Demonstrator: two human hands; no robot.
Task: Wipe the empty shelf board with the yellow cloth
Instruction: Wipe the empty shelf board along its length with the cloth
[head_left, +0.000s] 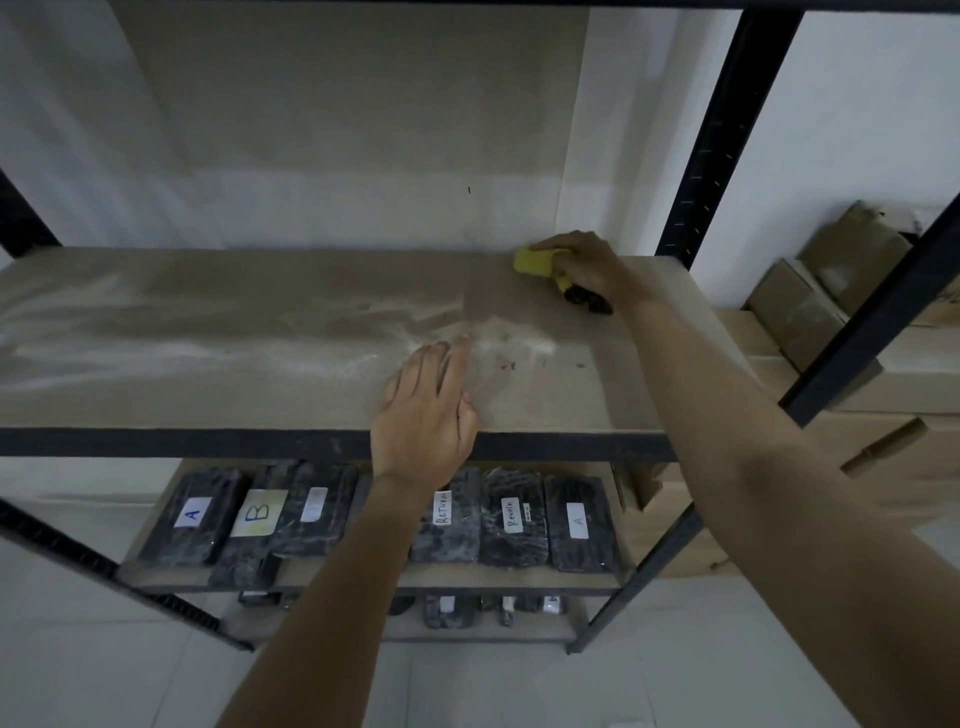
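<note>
- shelf board (260, 332) – dusty, left end cut off by frame edge
- left hand (423, 410) at 6 o'clock, fingers straight, flat on board
- right hand (584, 265) at 2 o'clock, gripping yellow cloth (535, 261) on board – cloth half hidden, dark part under palm unclear

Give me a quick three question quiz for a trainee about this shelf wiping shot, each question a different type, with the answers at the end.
1. True or false: the left hand holds the yellow cloth.
2. Multiple choice: where on the shelf board is the cloth? A) front left corner B) back right corner C) dead centre
3. Fill in: pale ____ streaks the middle and left of the board.

Key
1. False. The right hand grips it; the left rests flat near the front edge.
2. B
3. Dust
</note>
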